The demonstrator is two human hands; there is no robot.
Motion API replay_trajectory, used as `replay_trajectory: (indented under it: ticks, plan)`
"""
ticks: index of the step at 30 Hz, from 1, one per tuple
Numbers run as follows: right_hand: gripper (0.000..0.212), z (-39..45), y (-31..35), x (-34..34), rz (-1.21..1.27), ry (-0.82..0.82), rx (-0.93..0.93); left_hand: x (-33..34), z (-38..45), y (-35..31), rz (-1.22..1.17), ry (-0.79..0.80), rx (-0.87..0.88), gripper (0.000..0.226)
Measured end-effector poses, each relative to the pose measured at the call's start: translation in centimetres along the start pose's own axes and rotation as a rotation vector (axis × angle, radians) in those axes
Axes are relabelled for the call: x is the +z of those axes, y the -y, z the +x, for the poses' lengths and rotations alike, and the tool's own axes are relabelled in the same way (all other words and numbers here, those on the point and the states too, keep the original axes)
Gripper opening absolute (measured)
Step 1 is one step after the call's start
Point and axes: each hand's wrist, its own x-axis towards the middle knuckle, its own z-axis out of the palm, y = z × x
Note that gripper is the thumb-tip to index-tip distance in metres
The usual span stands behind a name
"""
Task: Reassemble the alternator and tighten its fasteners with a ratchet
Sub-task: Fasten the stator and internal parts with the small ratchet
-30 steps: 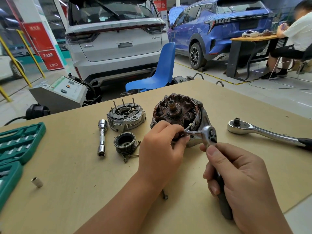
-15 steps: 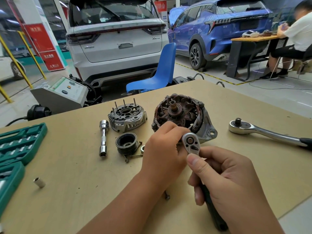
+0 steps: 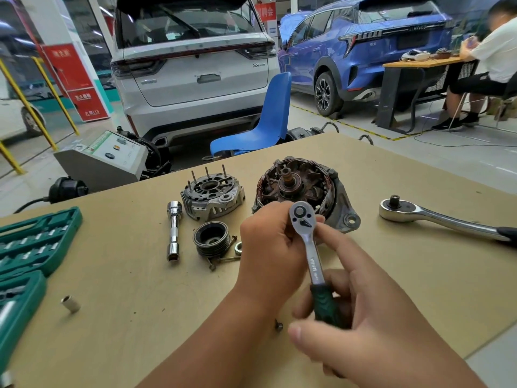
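The open alternator body (image 3: 300, 186), rusty rotor and copper windings showing, stands at the middle of the tan table (image 3: 405, 289). Left of it lie its grey end cover (image 3: 212, 196) with three studs up, and the black pulley (image 3: 211, 239). A small ratchet (image 3: 307, 242) with a dark green handle is held upright in front of the alternator. My right hand (image 3: 363, 326) grips the handle, index finger stretched toward the head. My left hand (image 3: 271, 250) curls around the ratchet's head from the left; what sits under the head is hidden.
A large chrome ratchet (image 3: 436, 217) lies at the right. A chrome socket extension (image 3: 173, 229), a nut (image 3: 238, 247), small bolts (image 3: 223, 260), a loose socket (image 3: 70, 303) and a green socket case (image 3: 30, 247) lie to the left. A small screw (image 3: 278, 327) lies under my left wrist. Cars and a blue chair (image 3: 265, 119) stand beyond the table.
The small ratchet came off the alternator's near side, moved toward me and now stands upright. My left hand followed its head. My right hand slid down to the handle.
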Motion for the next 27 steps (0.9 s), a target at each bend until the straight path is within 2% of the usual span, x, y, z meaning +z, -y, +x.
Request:
replay_trajectory:
  ticks: [2, 5, 7, 8, 11, 12, 14, 15, 17, 19, 21, 23, 25, 27]
  plan:
    - [0.089, -0.1, 0.6, -0.9, 0.009, -0.015, 0.017, 0.0, 0.1, 0.0, -0.002, 0.0, -0.023, 0.022]
    - [0.062, -1.4, 1.6, -2.7, -0.415, 0.033, -0.085, -0.1, 0.2, 0.0, 0.001, 0.009, -0.035, 0.032]
    - [0.055, -1.9, 2.1, -4.4, -0.587, -0.003, -0.154, -0.2, 0.2, 0.2, -0.018, 0.025, -0.039, 0.028]
    - [0.054, -1.3, 3.0, -5.2, -0.714, -0.048, -0.214, -0.1, 0.1, 0.3, -0.01, 0.031, -0.021, 0.022]
    - [0.042, 0.8, 5.2, -7.6, -1.122, -0.359, -0.395, 0.1, 0.0, 0.2, 0.009, 0.022, -0.011, 0.007]
    - [0.036, 1.7, 5.8, -7.9, -1.253, -0.436, -0.421, 0.2, 0.1, 0.2, 0.004, 0.017, -0.026, 0.006]
    - [0.026, 3.0, 6.8, -7.3, -1.476, -0.485, -0.397, 0.4, 0.0, 0.1, -0.022, 0.0, -0.084, 0.006]
    - [0.022, 3.5, 7.1, -6.8, -1.564, -0.453, -0.385, 0.5, -0.1, 0.1, -0.068, -0.011, -0.137, 0.006]
    - [0.012, 3.6, 7.6, -5.2, -1.672, -0.263, -0.326, 0.7, -0.1, 0.0, -0.143, -0.021, -0.212, 0.004]
    - [0.015, 3.5, 7.9, -4.3, -1.612, -0.04, -0.197, 0.8, 0.0, 0.1, -0.093, -0.025, -0.182, 0.01]
    - [0.018, 3.8, 8.6, -4.0, -1.614, 0.075, -0.129, 0.8, 0.0, 0.2, -0.043, -0.011, -0.144, 0.014]
    - [0.005, 4.7, 9.4, -4.2, -1.703, 0.027, -0.196, 0.7, 0.1, 0.2, -0.121, 0.031, -0.185, 0.009]
    - [0.008, 5.7, 9.8, -4.4, -1.806, -0.091, -0.361, 0.5, 0.1, 0.1, -0.162, 0.051, -0.185, 0.004]
    - [0.006, 6.1, 9.8, -4.0, -1.861, -0.081, -0.405, 0.5, 0.0, 0.2, -0.187, 0.053, -0.192, 0.005]
